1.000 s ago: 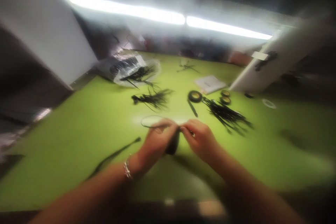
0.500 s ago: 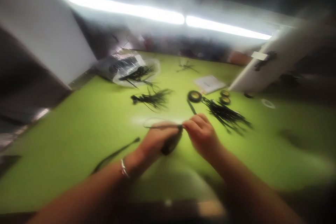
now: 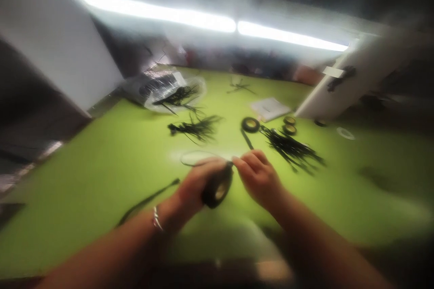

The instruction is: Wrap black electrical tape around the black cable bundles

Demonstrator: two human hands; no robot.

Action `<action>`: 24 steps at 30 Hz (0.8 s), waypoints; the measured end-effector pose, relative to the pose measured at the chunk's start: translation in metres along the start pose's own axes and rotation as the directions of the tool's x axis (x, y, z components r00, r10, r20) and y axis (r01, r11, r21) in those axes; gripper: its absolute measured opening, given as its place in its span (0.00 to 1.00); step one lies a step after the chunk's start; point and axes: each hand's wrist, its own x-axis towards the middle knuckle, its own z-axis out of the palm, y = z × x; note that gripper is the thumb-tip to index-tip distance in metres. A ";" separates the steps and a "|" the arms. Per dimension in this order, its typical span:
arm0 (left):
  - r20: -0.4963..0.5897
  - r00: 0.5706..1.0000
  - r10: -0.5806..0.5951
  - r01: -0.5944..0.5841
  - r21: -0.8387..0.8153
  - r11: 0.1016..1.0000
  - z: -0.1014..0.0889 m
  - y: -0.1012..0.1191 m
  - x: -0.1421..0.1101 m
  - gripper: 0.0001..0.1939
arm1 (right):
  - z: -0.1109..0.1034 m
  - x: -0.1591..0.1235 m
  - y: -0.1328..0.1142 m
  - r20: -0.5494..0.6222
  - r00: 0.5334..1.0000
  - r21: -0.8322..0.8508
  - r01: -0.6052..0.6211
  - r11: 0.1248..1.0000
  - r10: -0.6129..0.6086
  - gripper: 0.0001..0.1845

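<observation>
My left hand (image 3: 196,185) is closed around a roll of black tape (image 3: 217,189) with a yellowish core, tilted so the core faces right. A thin black cable (image 3: 183,158) loops out over the back of this hand. Its dark end reaches the gap between both hands, where the fingertips of my right hand (image 3: 256,171) pinch it. Blur hides how tape and cable meet there. Another black cable (image 3: 149,201) lies on the green table (image 3: 84,180), left of my left hand. Beyond my right hand lies a bundle of black cables (image 3: 291,146).
Another tape roll (image 3: 251,125) lies with a strip pulled out, near two small rolls (image 3: 289,129). Farther back are a loose cable bunch (image 3: 195,128), a clear plastic bag (image 3: 169,92) of cables and a white pad (image 3: 270,109). A white panel (image 3: 328,86) stands at right.
My left hand has turned the tape roll, so its yellowish core now shows and the roll hangs slightly lower. The cable loop stands wider. My right hand has barely shifted.
</observation>
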 end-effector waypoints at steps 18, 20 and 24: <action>-0.070 0.996 -0.056 0.050 -0.082 0.995 0.004 -0.005 0.001 0.11 | 0.006 -0.001 -0.008 -0.059 0.994 0.066 -0.091 0.994 0.095 0.08; -0.094 0.995 -0.027 0.026 -0.003 1.000 0.003 -0.004 0.002 0.12 | 0.006 0.002 -0.008 -0.037 0.985 0.127 -0.160 0.979 0.166 0.07; -0.096 0.989 0.109 -0.081 0.254 0.964 0.004 0.000 0.002 0.11 | 0.002 0.005 -0.007 0.065 0.959 0.295 -0.282 0.913 0.275 0.06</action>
